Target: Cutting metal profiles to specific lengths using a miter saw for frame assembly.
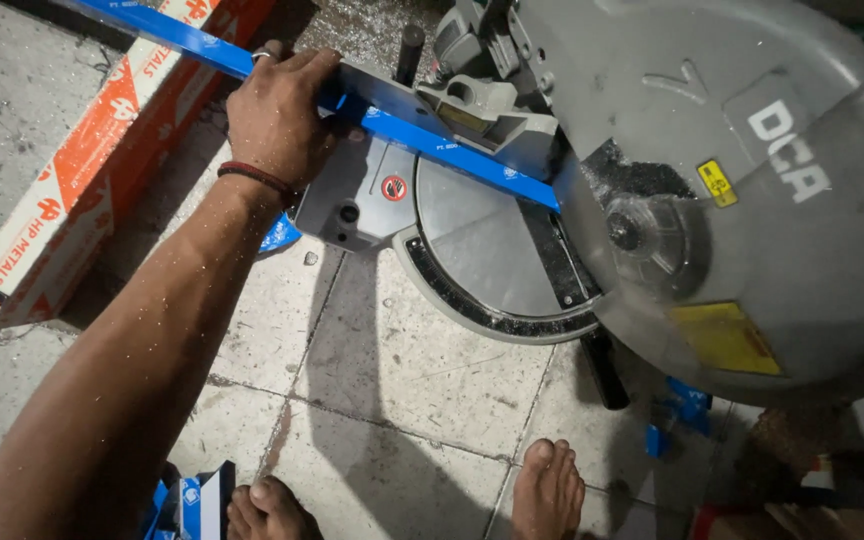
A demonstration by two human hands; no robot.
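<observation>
Blue bar (432, 140) under left hand (277, 115), long axis upper-left to lower-right

Strip (422, 135): bright blue film, small white marks. Saw (712, 190): grey guard, white lettering, yellow labels, one small, one large. Saw base (482, 245): pale grey metal, black rim scale, small round red-and-black sticker. Box (102, 150): orange and white, diagonal blocks, black print. Wristband (257, 177): dark red and black, worn on left hand (277, 115). Floor (402, 400): pale grey tiles, dark joints, pale flecks scattered. Scraps (677, 410): blue, on floor by saw.
</observation>
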